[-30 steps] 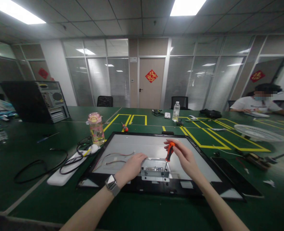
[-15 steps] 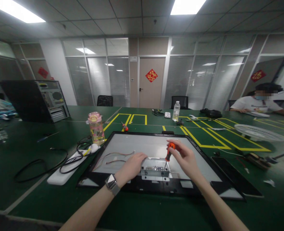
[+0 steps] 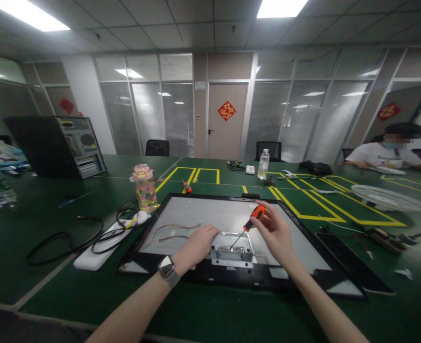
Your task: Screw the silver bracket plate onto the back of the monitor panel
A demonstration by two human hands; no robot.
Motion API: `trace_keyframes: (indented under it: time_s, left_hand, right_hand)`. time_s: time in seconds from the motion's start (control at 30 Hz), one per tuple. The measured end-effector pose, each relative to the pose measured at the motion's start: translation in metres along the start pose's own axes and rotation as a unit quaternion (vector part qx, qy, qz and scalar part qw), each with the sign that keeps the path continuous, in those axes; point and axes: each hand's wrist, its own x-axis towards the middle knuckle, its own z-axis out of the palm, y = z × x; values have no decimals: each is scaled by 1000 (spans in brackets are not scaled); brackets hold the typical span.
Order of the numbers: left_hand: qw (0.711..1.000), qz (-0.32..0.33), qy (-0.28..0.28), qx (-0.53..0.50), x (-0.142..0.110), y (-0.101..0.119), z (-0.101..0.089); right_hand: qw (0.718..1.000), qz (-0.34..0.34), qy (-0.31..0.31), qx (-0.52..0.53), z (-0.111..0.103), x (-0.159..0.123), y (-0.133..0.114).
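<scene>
A flat display panel (image 3: 182,209) with a black frame lies face down or face up, I cannot tell which, on the green table. On its near half sits a metal bracket (image 3: 248,239) with small parts inside. My left hand (image 3: 199,244), a watch on its wrist, grips the bracket's left end; its fingertips are partly hidden. My right hand (image 3: 275,233) is closed around the handle of an orange and black screwdriver (image 3: 255,217). The screwdriver slants down to the left, its tip within the bracket; whether it touches a screw is too small to tell.
Left of the panel are a white power strip (image 3: 94,255) with black cables and a pink-lidded bottle (image 3: 144,188). A black computer case (image 3: 42,145) stands farther left. A dark flat slab (image 3: 353,262) lies at right. Across the table sits a person (image 3: 382,155).
The screwdriver has gone from nearly upright at the bracket's right end to a slant, its tip now farther left. My left hand stays at the bracket. The view has shifted slightly.
</scene>
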Motion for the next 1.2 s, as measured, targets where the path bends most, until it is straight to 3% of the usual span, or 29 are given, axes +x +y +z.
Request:
trace_keyframes:
  time_s: [0.17,0.47,0.67,0.77,0.93,1.2]
  left_hand:
    - [1000,-4,1,-3,0,3,-3]
    - [1000,-2,0,-6,0,7,-6]
    - [989,20,86,-120,-7,13,-22]
    - [985,41,57,-158,-15,19,-31]
    - [990,58,7,-125,-22,25,-36]
    - [994,69,-8,-81,-23,26,-39]
  right_hand:
    - [996,48,8,75,21,-11,-1]
    - [999,29,-7,43,25,-16,7]
    - [996,35,63,49,16,-10,6]
    - [993,34,93,63,9,-4,7]
    - [988,46,124,74,4,2,6]
    - [989,56,112,84,6,0,2]
